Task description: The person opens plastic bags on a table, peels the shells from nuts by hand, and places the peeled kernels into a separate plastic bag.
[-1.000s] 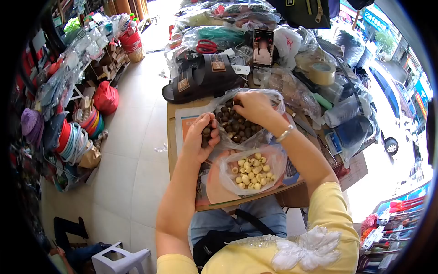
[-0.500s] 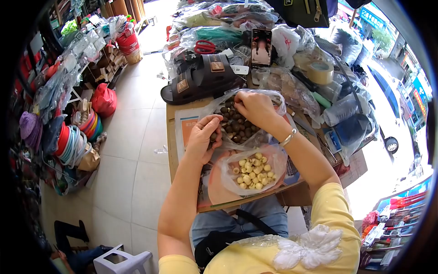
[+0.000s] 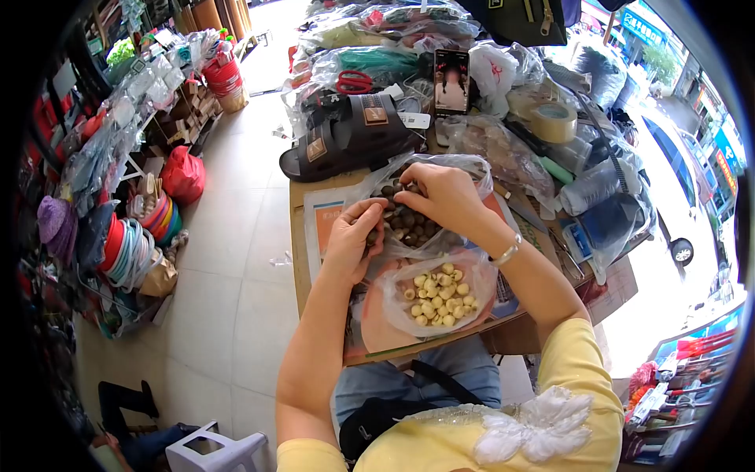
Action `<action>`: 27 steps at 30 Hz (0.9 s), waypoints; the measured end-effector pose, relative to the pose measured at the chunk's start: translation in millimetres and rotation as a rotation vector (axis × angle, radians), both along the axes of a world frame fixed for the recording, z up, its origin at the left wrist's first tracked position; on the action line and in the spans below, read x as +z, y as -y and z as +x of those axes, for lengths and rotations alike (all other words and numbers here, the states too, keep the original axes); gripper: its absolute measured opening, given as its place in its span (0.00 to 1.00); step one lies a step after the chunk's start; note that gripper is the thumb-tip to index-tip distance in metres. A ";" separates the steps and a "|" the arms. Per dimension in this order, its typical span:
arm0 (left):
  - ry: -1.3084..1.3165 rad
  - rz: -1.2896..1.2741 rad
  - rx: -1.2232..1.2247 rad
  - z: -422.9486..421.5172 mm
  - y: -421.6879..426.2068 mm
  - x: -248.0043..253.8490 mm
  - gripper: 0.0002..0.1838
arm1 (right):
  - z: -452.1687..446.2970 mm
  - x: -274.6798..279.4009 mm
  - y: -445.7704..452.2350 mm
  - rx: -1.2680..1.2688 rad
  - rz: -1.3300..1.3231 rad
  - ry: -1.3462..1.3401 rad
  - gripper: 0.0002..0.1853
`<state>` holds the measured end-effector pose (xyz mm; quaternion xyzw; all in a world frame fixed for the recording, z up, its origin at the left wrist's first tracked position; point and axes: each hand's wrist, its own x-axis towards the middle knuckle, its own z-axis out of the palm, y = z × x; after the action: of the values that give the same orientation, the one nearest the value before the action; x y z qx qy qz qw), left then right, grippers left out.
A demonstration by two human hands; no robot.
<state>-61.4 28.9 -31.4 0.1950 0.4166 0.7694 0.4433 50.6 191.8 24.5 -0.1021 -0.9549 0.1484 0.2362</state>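
My left hand (image 3: 355, 240) is curled at the left edge of a clear plastic bag of dark brown nuts (image 3: 414, 226), closed on some of the nuts. Over the same bag, my right hand (image 3: 440, 197) has its thumb and fingers pinched together near my left fingertips; what it holds, if anything, is hidden. Nearer to me lies a second plastic bag (image 3: 392, 303), open, with several peeled cream-coloured nuts (image 3: 444, 297) in it. Newspaper (image 3: 320, 206) lies under both bags.
Behind the bags are dark sandals (image 3: 338, 138), an upright phone (image 3: 451, 81), red-handled scissors (image 3: 355, 82) and a tape roll (image 3: 554, 123). Metal tools (image 3: 568, 253) lie at the right. A stool (image 3: 216, 448) stands lower left, beside a seated person's legs (image 3: 130, 409).
My right hand has drawn back from the nuts and turned toward my left hand. The left fingers have closed further over what they hold, staying beside the bag.
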 end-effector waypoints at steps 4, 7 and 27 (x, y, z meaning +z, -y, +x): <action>-0.131 -0.099 -0.008 5.0 1.9 5.4 0.15 | 15.9 -2.2 14.1 0.107 0.088 -0.148 0.15; -0.255 -0.160 -0.021 12.4 0.6 5.4 0.18 | 18.2 -3.6 18.5 0.122 0.235 -0.233 0.14; -0.342 -0.129 -0.150 12.9 3.0 6.5 0.15 | 37.7 4.4 19.1 0.251 -0.105 -0.155 0.13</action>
<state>-48.5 25.9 -24.9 0.3245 0.5184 0.6615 0.4339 88.3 172.7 28.9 0.0176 -0.9300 0.2338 0.2830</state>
